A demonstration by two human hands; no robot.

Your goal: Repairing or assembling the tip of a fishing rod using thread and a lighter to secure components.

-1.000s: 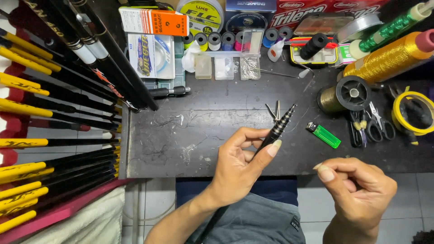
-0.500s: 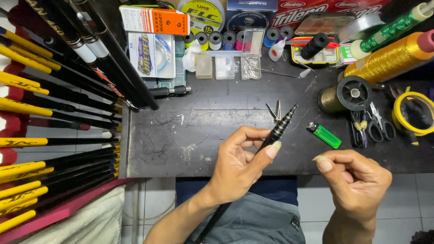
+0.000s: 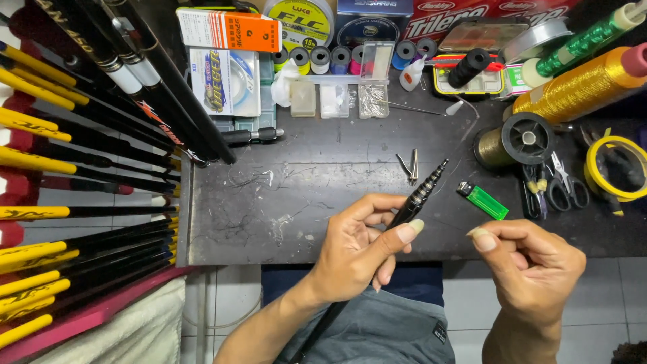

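A black rod (image 3: 419,199) is being held in the left hand (image 3: 357,249), tip angled up over the tabletop's (image 3: 303,195) front edge, apparently for tip work, while the right hand (image 3: 532,259) is pinched narrow, its contents being indiscernible.

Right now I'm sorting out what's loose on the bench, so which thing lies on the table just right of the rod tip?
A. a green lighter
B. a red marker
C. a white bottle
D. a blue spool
A: the green lighter lies flat on the table just right of the rod tip, which the left hand holds.
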